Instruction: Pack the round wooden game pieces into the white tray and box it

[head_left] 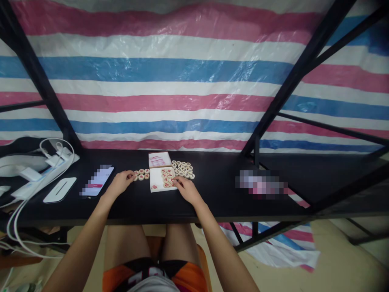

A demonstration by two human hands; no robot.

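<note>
A shallow white box (158, 182) lies on the black table (212, 194) and holds several round wooden chess pieces with red marks. My right hand (187, 190) rests at the box's right edge, its fingers pinched on a piece there. My left hand (120, 181) lies left of the box, fingertips closed on a piece in a small cluster of pieces (141, 174). A larger heap of pieces (182, 169) sits just right of and behind the box. The box lid (159, 159) lies behind it.
A phone (97, 181) lies left of my left hand. Further left are a white flat device (59, 189), white cables (45, 170) and chargers. Black frame bars (273, 105) rise at both sides before a striped tarp. My knees are under the table.
</note>
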